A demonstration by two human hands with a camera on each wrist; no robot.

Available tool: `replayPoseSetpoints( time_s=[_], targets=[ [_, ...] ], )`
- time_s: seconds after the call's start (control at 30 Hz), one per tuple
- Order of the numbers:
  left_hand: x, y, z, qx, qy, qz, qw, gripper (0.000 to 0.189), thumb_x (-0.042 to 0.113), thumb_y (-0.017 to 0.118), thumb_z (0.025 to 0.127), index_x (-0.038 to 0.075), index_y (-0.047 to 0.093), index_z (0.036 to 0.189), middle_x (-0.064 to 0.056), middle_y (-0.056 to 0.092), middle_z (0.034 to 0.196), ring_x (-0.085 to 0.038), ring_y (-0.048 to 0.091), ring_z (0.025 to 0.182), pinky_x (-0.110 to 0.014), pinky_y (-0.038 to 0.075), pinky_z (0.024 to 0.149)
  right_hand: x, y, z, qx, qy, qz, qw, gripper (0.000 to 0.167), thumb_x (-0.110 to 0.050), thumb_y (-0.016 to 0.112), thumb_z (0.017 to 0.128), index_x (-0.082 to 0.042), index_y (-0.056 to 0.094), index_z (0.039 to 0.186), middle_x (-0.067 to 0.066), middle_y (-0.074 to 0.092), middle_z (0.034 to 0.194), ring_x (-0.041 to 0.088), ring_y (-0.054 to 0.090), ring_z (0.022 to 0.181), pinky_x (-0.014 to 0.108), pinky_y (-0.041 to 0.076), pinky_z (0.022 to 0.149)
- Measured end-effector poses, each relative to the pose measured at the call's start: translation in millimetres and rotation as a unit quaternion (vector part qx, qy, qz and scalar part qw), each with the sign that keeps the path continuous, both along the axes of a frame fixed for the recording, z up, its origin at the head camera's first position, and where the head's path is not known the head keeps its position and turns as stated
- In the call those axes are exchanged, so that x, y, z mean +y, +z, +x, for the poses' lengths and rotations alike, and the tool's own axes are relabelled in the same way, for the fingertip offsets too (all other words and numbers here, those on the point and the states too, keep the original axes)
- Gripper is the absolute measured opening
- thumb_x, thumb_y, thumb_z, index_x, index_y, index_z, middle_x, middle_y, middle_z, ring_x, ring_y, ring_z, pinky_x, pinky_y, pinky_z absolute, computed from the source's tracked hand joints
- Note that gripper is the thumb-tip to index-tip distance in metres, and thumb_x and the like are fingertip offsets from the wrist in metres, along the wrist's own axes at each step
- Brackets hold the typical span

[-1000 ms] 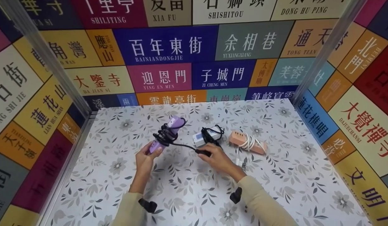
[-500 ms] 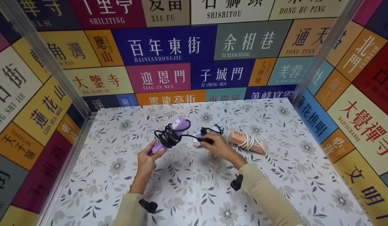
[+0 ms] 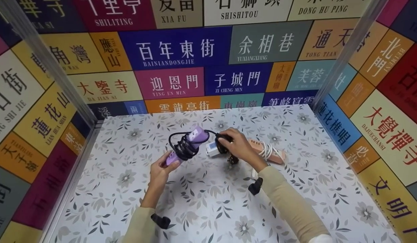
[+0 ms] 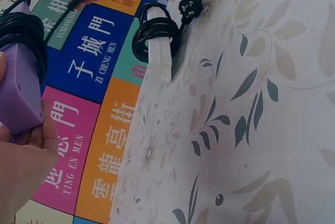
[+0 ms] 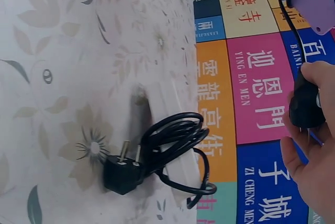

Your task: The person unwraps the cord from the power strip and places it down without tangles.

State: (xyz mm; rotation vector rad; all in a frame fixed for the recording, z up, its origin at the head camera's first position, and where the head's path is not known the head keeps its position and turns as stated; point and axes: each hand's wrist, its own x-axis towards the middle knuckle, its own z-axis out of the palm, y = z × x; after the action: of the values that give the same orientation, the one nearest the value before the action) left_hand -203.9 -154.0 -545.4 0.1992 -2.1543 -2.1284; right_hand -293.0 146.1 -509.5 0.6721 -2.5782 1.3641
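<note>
I see a floral tabletop (image 3: pixel 195 206) whose back edge meets a wall of coloured sign panels (image 3: pixel 174 45); a left wall (image 3: pixel 29 162) and a right wall (image 3: pixel 385 125) close in the sides. Patterned surface stretches between the left hand (image 3: pixel 160 172) and the left edge, and between both forearms toward the front. Room is tighter by the right hand (image 3: pixel 238 145): in the head view it overlaps a white power strip (image 3: pixel 212 148) bundled in black cord, with a peach power strip (image 3: pixel 279 156) wrapped in white cord (image 3: pixel 267 150) just to the right. The right wrist view shows the hand apart from the white strip.

The purple power strip (image 3: pixel 196 134) is raised and tilted, its near end gripped between the left thumb and fingers. Black cord (image 3: pixel 185 151) coils round its middle and runs past its far end to a black plug (image 5: pixel 305 104), which the right thumb and fingers pinch closely.
</note>
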Motion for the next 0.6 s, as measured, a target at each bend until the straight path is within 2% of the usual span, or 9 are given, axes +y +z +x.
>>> replayPoseSetpoints(
  time_s=[0.13, 0.33, 0.47, 0.6],
  targets=[
    [-1.4, 0.3, -0.2, 0.003, -0.001, -0.003, 1.0, 0.06, 0.006, 0.076, 0.085, -0.001, 0.055, 0.141, -0.029, 0.058, 0.138, -0.03, 0.062, 0.117, -0.014, 0.052, 0.087, 0, 8.6, -1.8, 0.024, -0.011, -0.02, 0.9995, 0.026, -0.022, 0.066, 0.098, -0.007, 0.071, 0.119, 0.01, 0.068, 0.115, 0.025, 0.063, 0.106, 0.041, 0.054, 0.092],
    [-4.1, 0.1, -1.1, 0.013, 0.007, 0.001, 0.9999, 0.057, 0.004, 0.076, 0.084, 0.0, 0.058, 0.138, -0.028, 0.059, 0.136, -0.027, 0.063, 0.116, -0.015, 0.052, 0.089, -1, 15.4, -1.2, 0.056, -0.011, -0.054, 0.9969, 0.028, -0.022, 0.065, 0.099, -0.006, 0.07, 0.121, 0.011, 0.066, 0.112, 0.019, 0.061, 0.096, 0.029, 0.053, 0.081],
    [-5.3, -2.0, -2.2, 0.014, 0.01, -0.001, 0.9998, 0.054, 0.005, 0.077, 0.085, 0.001, 0.061, 0.136, -0.027, 0.063, 0.132, -0.023, 0.064, 0.112, -0.016, 0.053, 0.088, -1, 19.6, 5.1, 0.066, -0.012, -0.095, 0.9932, 0.027, -0.019, 0.066, 0.098, -0.008, 0.07, 0.121, 0.01, 0.066, 0.113, 0.017, 0.06, 0.096, 0.025, 0.052, 0.08],
    [-6.4, -3.2, -2.9, 0.0, 0.02, 0.003, 0.9998, 0.055, 0.008, 0.076, 0.086, 0.002, 0.059, 0.138, -0.026, 0.06, 0.136, -0.023, 0.063, 0.113, -0.013, 0.051, 0.087, 0, 25.3, 14.5, 0.062, 0.006, -0.141, 0.9881, 0.025, -0.01, 0.067, 0.096, -0.004, 0.07, 0.119, 0.014, 0.066, 0.113, 0.015, 0.059, 0.092, 0.02, 0.049, 0.079]
  ],
)
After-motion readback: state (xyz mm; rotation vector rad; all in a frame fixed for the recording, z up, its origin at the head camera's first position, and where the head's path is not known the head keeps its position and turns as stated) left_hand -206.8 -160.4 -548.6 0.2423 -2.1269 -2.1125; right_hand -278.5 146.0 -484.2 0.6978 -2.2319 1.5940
